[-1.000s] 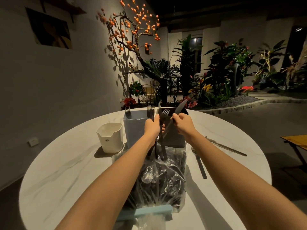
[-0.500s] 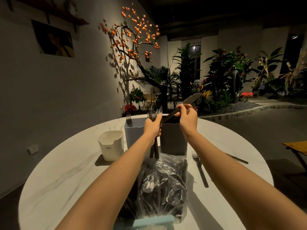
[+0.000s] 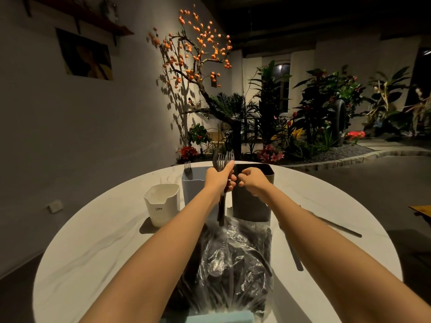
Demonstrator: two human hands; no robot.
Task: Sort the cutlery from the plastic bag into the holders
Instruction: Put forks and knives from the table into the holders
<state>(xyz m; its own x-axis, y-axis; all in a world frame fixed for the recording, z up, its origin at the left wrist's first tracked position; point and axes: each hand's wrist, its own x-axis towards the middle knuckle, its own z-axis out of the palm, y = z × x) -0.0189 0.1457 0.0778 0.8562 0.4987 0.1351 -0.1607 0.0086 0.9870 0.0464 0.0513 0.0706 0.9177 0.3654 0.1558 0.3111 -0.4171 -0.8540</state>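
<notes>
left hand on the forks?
Touching. Head view: the left hand is wrapped round the forks, tines sticking up above the fist and handles hanging below it.

fork head behind right forearm; bag contents indistinct

Both forearms are bare, no sleeves. The left hand wears one thin ring on a finger.

At frame centre three holders — white, blue-grey, dark — stand in a row; the plastic bag fills the lower centre. Bare table lies open at lower left.
</notes>
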